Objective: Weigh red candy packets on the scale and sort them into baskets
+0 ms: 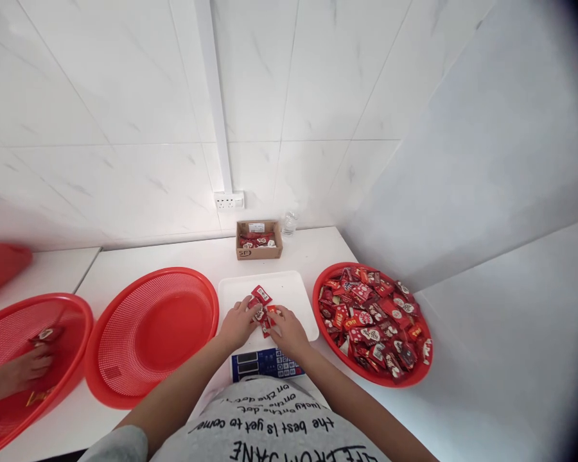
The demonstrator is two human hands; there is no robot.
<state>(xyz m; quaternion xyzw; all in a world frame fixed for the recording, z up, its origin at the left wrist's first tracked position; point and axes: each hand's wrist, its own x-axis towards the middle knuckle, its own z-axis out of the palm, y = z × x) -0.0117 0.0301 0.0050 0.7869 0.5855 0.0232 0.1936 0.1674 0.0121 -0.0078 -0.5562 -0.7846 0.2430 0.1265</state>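
My left hand point(238, 325) comes in from 7 o'clock and my right hand point(288, 329) from 5 o'clock, meeting at a small cluster of red packets point(260, 310) on the white scale tray point(293, 292). The fingers of both are bent onto the cluster, but I cannot tell whether either hand is pinching a packet or only touching it. The keypad point(280, 364) sits at 6 o'clock, close under my wrists, so I'd worry about a dipping forearm hitting a key. Pressure from my fingertips could also spoil any weight reading, and these slick-looking wrappers may slide apart if squeezed unevenly. At 3 o'clock a red basket point(316, 321) is heaped near its rim with packets; a bump from my right elbow could spill some. At 9 o'clock is a 2nd basket point(168, 333), and beyond it a co-worker's hand point(36, 367) reaches into a 3rd point(72, 333); those rims crowd together, so a shove there could travel towards the tray. A cardboard box point(270, 253) holding more packets stands at 12 o'clock on the tabletop point(197, 256).
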